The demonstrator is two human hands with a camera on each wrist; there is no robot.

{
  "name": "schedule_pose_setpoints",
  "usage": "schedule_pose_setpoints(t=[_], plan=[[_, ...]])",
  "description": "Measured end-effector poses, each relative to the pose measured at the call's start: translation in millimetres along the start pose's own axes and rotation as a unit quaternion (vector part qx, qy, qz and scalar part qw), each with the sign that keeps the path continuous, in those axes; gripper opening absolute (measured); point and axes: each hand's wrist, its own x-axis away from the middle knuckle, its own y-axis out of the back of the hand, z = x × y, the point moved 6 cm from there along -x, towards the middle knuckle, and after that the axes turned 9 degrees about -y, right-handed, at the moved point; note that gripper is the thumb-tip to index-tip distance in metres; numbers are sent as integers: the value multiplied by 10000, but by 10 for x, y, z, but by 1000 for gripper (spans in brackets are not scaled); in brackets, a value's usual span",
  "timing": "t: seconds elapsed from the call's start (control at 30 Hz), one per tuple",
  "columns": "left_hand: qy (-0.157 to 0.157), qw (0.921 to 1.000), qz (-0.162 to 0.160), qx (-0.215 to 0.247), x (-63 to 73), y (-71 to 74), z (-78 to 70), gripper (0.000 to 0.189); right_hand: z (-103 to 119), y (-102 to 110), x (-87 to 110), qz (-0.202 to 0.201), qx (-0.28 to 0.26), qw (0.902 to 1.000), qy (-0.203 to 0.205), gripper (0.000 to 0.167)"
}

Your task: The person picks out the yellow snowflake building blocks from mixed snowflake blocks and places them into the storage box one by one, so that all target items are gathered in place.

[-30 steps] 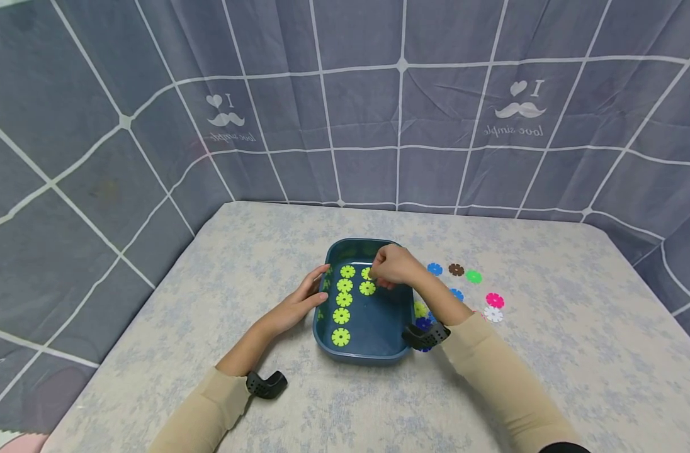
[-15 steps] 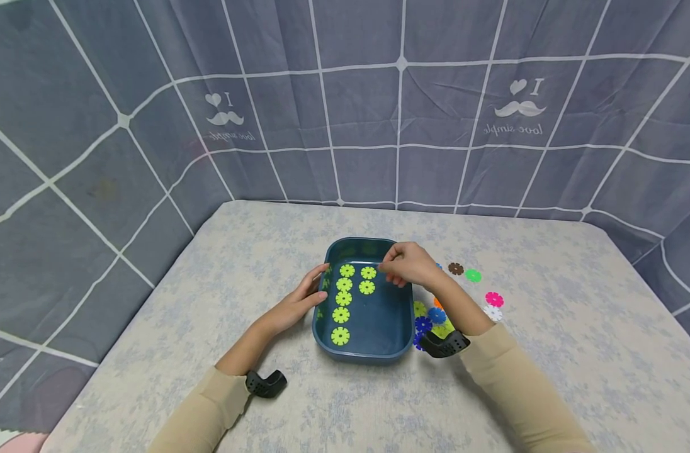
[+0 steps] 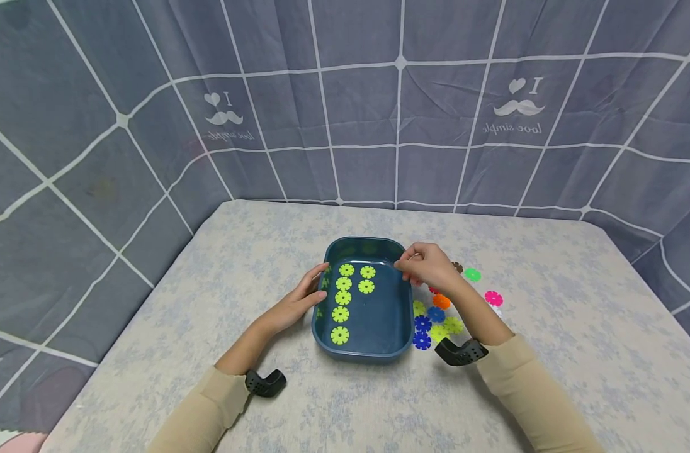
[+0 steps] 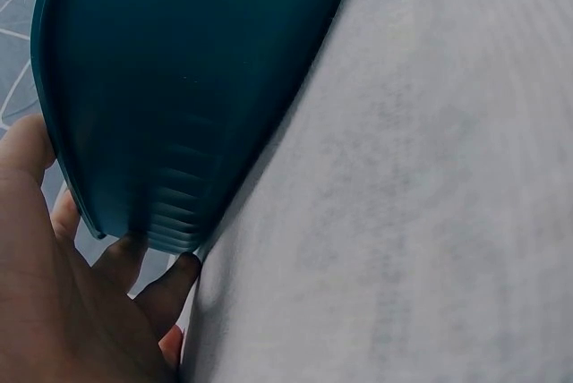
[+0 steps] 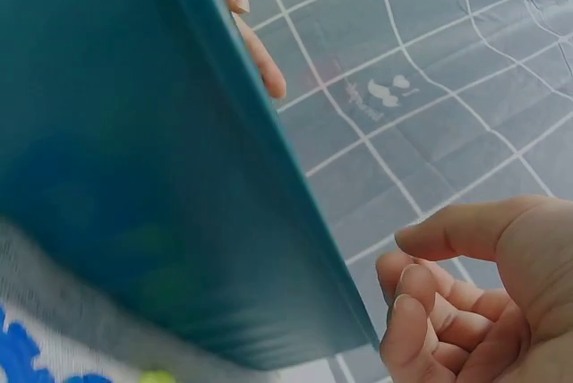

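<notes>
In the head view, a dark teal plastic tray (image 3: 373, 340) stands on the table. Inside it, yellow-green notched flower discs (image 3: 340, 314) lie flat in a longer left column and a shorter second column of two. My left hand (image 3: 293, 307) holds the tray's left side: thumb and a finger reach over the rim, and in the left wrist view other fingers (image 4: 170, 293) press the outer wall. Near the tray's far right rim hovers my right hand (image 3: 430, 267). Its fingers are loosely bent, and the right wrist view shows nothing between thumb and fingertips.
Right of the tray lies a loose group of discs: dark blue ones (image 3: 422, 340), a blue one (image 3: 435, 314), an orange one (image 3: 442, 302), a pink one (image 3: 493, 298) and a green one (image 3: 472, 274). A grey checked curtain (image 3: 452, 113) hangs behind the table.
My right hand has moved right, from above the second column of discs to the tray's right rim. It uncovers the upper disc of that column. The left hand stays put.
</notes>
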Motion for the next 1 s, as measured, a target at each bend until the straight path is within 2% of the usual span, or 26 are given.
schedule_pose_setpoints(t=[0.37, 1.0], plan=[[36, 10000, 8, -13, -2, 2, 6, 61, -187, 143, 88, -160, -139, 9996, -188, 20], [67, 10000, 24, -2, 0, 2, 14, 62, -486, 208, 131, 6, -32, 9995, -310, 19]])
